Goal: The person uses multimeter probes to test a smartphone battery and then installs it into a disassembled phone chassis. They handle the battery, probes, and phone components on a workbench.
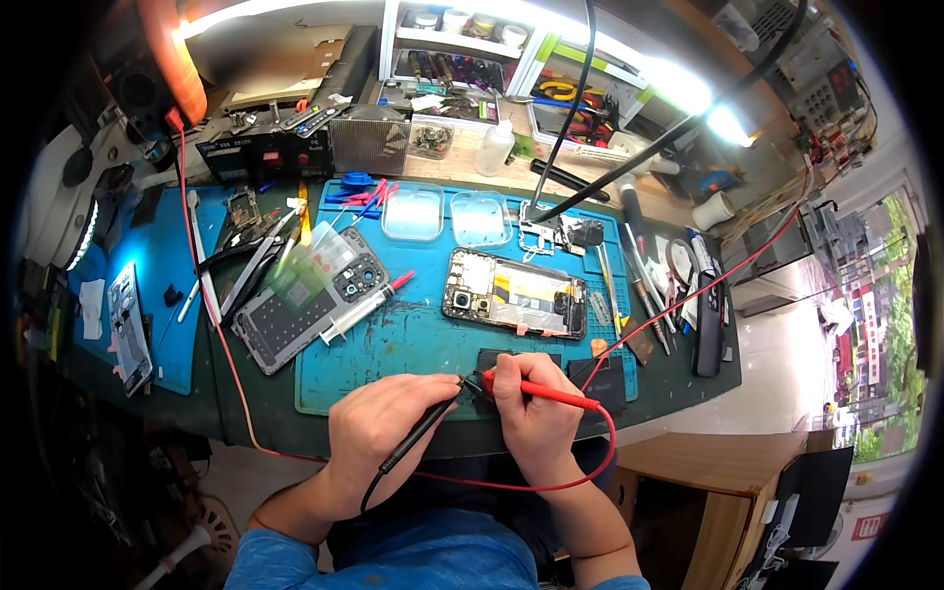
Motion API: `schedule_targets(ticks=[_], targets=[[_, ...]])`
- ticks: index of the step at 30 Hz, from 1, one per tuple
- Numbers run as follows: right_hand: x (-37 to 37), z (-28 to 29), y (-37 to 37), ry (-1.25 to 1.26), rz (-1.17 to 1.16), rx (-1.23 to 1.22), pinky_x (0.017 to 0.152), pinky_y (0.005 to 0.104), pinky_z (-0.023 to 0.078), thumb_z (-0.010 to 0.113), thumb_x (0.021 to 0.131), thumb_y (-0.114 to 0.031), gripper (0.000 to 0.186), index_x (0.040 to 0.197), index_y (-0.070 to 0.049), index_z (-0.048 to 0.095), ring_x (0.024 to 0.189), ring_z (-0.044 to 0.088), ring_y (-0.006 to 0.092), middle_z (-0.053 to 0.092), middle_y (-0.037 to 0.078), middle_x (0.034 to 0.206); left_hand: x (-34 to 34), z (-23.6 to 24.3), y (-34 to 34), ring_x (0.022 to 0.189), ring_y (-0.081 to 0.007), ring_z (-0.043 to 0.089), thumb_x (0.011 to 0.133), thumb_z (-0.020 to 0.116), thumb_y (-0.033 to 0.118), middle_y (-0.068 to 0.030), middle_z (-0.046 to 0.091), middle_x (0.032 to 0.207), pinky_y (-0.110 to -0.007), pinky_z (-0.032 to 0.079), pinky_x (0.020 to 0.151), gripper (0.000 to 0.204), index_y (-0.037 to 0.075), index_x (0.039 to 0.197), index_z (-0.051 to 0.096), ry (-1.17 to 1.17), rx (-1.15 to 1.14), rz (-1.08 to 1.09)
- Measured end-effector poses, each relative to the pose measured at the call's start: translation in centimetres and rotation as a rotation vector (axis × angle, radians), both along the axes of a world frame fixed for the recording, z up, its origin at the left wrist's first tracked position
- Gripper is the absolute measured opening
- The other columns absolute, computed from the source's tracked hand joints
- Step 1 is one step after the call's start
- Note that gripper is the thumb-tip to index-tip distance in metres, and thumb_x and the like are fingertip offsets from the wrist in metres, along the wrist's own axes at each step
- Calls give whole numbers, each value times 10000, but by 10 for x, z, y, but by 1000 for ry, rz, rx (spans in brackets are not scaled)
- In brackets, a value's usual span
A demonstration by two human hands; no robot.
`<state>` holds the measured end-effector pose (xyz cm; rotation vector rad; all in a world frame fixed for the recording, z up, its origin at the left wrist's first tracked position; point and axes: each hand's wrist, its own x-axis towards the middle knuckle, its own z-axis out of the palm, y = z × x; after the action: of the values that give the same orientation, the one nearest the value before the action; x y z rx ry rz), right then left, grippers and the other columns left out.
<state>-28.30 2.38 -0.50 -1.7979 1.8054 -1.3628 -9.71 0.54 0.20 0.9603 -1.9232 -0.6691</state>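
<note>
My left hand (372, 425) is closed around a black test probe (417, 439), whose cable drops toward my wrist. In my right hand (536, 418) is a red test probe (559, 394), pinched between thumb and fingers. The two tips nearly meet at the front edge of the blue mat (393, 339). Something small and dark lies between my fingertips, too hidden to name. Beyond my hands rests an opened phone (515, 295) with its inner parts exposed. A detached phone back housing (310, 320), with a syringe (356, 317) lying across it, is at its left.
Dark flat pieces (598, 382) lie beside my right hand. A red cable (723, 280) crosses the right side; another red cable (221, 339) runs down the left. Two clear plastic boxes (413, 212) and a white bottle (495, 149) stand behind. A second phone part (129, 329) lies far left.
</note>
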Motion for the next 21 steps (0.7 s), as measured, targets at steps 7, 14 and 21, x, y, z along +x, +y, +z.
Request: schedule_targets(ticks=[7,14,21], targets=[[-7,1,1,-9,8,-1,603,402,531,735,1007,-183,190,881,-53,676,673,681,322,674,134,776,-11,1,-1,884,-331,770,802,824,-23,-148,790,982,-393,601,773,203,16,987,752,49,-21,20],[-6,-1,2,-5,30,28,628,376,545,710,1033,-226,219,942,-27,704,685,693,293,706,125,793,-9,4,3,888,-338,769,820,808,-1,-139,793,995,-391,602,772,189,9,1001,755,17,3,43],[-5,0,0,25,19,-45,575,391,526,724,1018,-201,218,874,-50,659,641,679,307,659,128,719,-10,3,4,868,-341,760,826,806,-1,-139,787,977,-392,598,754,190,15,1007,751,10,-11,49]])
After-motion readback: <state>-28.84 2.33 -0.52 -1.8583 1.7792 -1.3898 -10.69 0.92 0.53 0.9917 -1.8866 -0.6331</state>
